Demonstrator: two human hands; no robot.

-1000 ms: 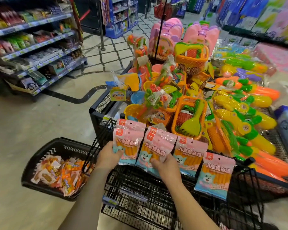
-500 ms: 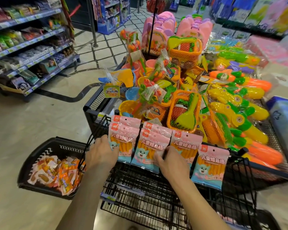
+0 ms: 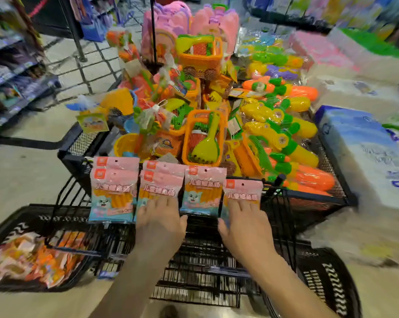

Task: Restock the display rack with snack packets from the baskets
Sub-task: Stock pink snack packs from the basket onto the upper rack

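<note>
The left hand (image 3: 160,226) is lying flat with fingers straight and spread on the second pink packet (image 3: 160,182) of the hanging row, gripping nothing. The right hand (image 3: 246,226) is pressing the same way, fingers extended, on the fourth pink packet (image 3: 243,188), at 3 o'clock from the left hand. Between them the third packet (image 3: 203,189) is hanging untouched, and the first packet (image 3: 112,191) is hanging at 9 o'clock from the left hand. All four are hanging on the front of the black wire display rack (image 3: 205,260). At 8 o'clock a black basket (image 3: 21,216) is holding orange snack packets (image 3: 33,260); another black basket (image 3: 327,278) is sitting at 4 o'clock. At 12 o'clock plastic toys (image 3: 203,138) and water guns (image 3: 283,138) are filling the rack's top bin.
</note>
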